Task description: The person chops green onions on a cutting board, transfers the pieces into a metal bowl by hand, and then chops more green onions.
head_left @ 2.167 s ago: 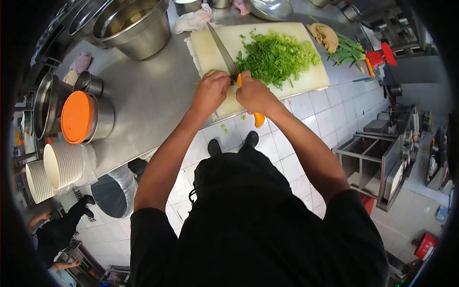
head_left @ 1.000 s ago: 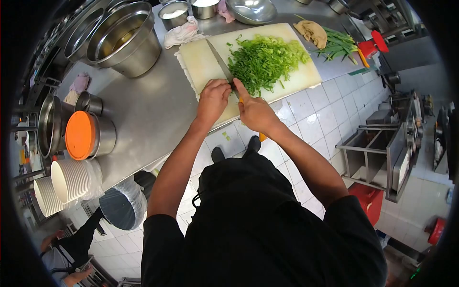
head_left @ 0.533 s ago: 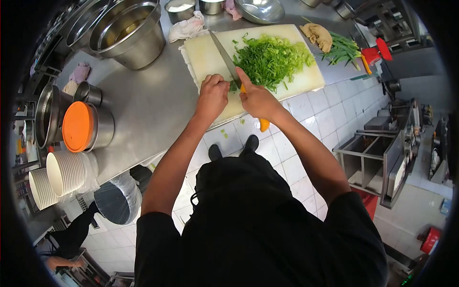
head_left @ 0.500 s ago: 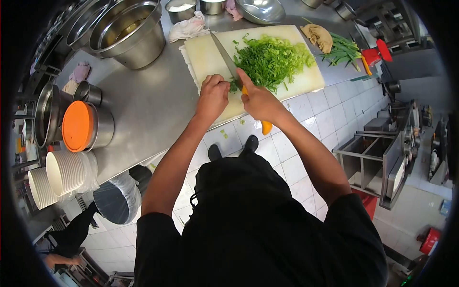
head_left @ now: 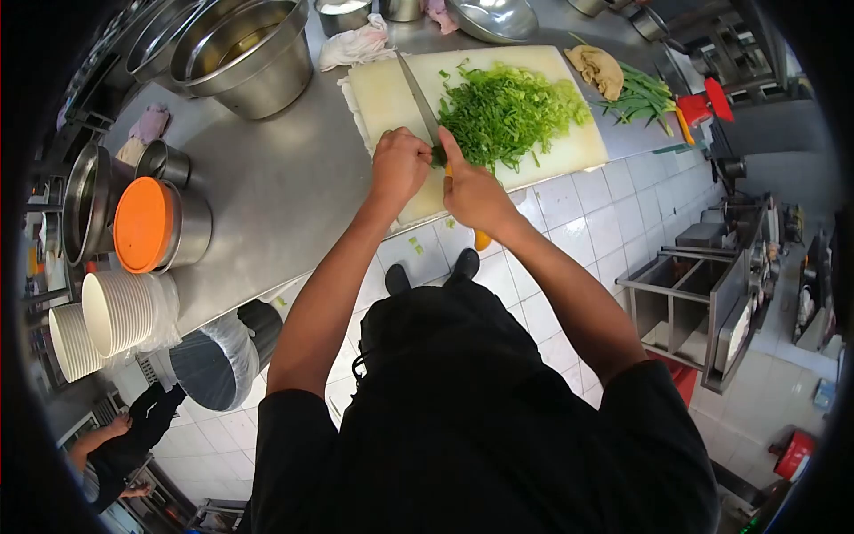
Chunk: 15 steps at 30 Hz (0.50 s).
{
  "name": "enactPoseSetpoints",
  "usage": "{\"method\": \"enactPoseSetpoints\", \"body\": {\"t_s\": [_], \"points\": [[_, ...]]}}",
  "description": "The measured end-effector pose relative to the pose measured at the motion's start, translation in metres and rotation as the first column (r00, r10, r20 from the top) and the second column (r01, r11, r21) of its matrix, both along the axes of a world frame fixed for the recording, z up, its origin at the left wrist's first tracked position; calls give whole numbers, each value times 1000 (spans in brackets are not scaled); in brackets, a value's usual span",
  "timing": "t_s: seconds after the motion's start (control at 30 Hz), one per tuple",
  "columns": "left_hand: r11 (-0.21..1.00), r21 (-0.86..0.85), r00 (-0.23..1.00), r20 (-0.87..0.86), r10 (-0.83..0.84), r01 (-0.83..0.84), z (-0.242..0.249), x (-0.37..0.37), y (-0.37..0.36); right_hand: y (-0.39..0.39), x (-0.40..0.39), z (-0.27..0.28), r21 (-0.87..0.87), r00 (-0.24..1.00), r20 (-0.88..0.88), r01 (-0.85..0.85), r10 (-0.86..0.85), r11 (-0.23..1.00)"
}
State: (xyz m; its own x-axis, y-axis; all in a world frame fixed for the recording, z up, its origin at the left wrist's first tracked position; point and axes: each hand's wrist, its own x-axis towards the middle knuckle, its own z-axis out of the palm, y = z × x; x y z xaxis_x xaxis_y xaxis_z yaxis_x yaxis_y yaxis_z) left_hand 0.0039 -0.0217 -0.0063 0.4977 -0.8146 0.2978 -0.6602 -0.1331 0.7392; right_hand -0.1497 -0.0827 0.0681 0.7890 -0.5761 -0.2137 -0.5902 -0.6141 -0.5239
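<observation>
Fingers of the right hand are clamped around the orange handle of a knife, the index finger laid forward along the blade. Taking that hand as the clock's centre, the blade points toward eleven, and the handle's butt pokes out below the palm at six. Between nine and ten is the left hand, its fingers curled together right beside the blade; a scrap of green shows at their tips, but I cannot tell whether they are clamped on it. Chopped greens lie heaped at one o'clock, dark near the knife and paler toward the far side, on a white cutting board under both hands.

The board sits on a steel bench. Near eleven, just beyond the board, is a crumpled white cloth; at twelve, a metal bowl. Between one and two lies a tan, wrinkled item, with a bunch of green stalks beside it at two. A large steel pot stands at ten, and an orange lid at nine.
</observation>
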Motion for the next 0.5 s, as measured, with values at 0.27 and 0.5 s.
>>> {"method": "enactPoseSetpoints", "body": {"t_s": [0.27,0.5], "points": [[997,5,996,40,78,-78,15,-6,9,5,-1,13,59,1000,-5,-7,8,998],[999,-21,989,148,27,-24,13,-12,17,-18,12,-10,-42,997,60,-39,41,998]]}}
